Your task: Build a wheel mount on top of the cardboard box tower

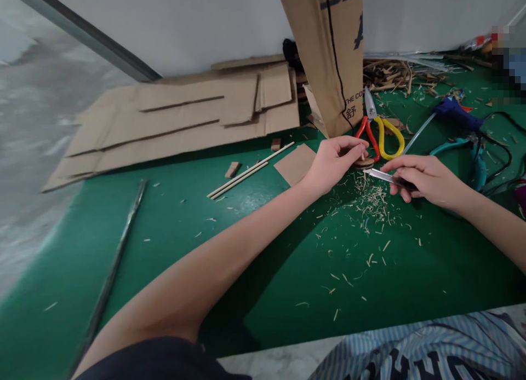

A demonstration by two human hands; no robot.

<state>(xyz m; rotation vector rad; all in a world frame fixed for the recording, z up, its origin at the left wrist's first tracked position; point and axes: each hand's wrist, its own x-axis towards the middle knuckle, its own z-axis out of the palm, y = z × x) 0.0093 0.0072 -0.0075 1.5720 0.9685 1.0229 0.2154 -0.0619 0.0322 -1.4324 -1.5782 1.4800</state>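
Craft knife [386, 177] just beside a small wooden piece [364, 162]

The left hand [335, 162] has its fingers clamped on the piece, lifted off the green desk [287, 292] (likely to give the blade room); the right hand [427, 178] has its fingers wrapped around the knife above pale wood shavings [370, 205].

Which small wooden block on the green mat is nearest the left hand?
The small brown wooden block beside the tan cardboard square; the other block lies farther left, beside the thin wooden sticks.

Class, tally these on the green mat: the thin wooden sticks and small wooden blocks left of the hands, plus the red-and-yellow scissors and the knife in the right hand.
Thin wooden sticks: 2
Small wooden blocks: 2
Scissors: 1
Utility knife: 1
Total: 6
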